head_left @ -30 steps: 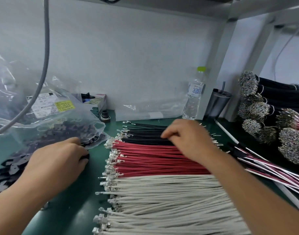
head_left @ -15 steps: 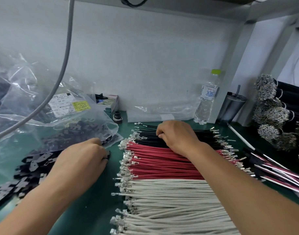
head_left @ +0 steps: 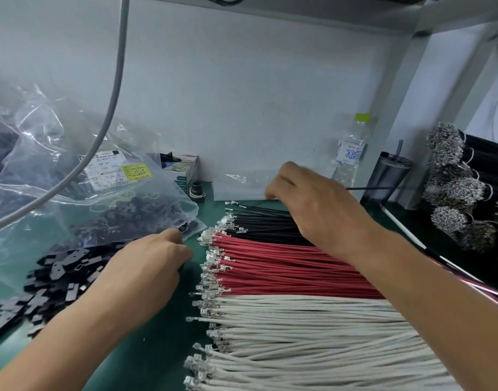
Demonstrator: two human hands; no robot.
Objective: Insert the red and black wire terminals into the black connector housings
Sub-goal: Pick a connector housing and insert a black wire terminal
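Your right hand (head_left: 312, 204) is raised above the far end of the bundle of thin black insulated wires (head_left: 259, 224), back of the hand toward you, wrist bent down, fingers curled. A single thin black wire (head_left: 369, 188) sticks out from it toward the right edge of the bench, level above the surface, so you are pinching that one wire (the fingertips themselves are hidden behind the hand).

Your left hand (head_left: 146, 266) lies low over the green bench mat (head_left: 163, 348), forearm coming in from the near-left corner, knuckles up, fingers curled under. The fingertips reach the mouth of the clear plastic bag (head_left: 72, 170) of connector parts, and a small black plastic connector housing (head_left: 183, 227) sits right at the tip of the forefinger; whether you are gripping it or only touching it cannot be told.

The loose pile of flat black connector housings (head_left: 50, 280) spreads along the left edge of the bench, beside that wrist. The red insulated wires with metal crimp terminals (head_left: 270, 266) lie in a flat row mid-bench, touching the black bundle on the far side and the white insulated wires (head_left: 298, 334) on the near side, all terminals pointing left.
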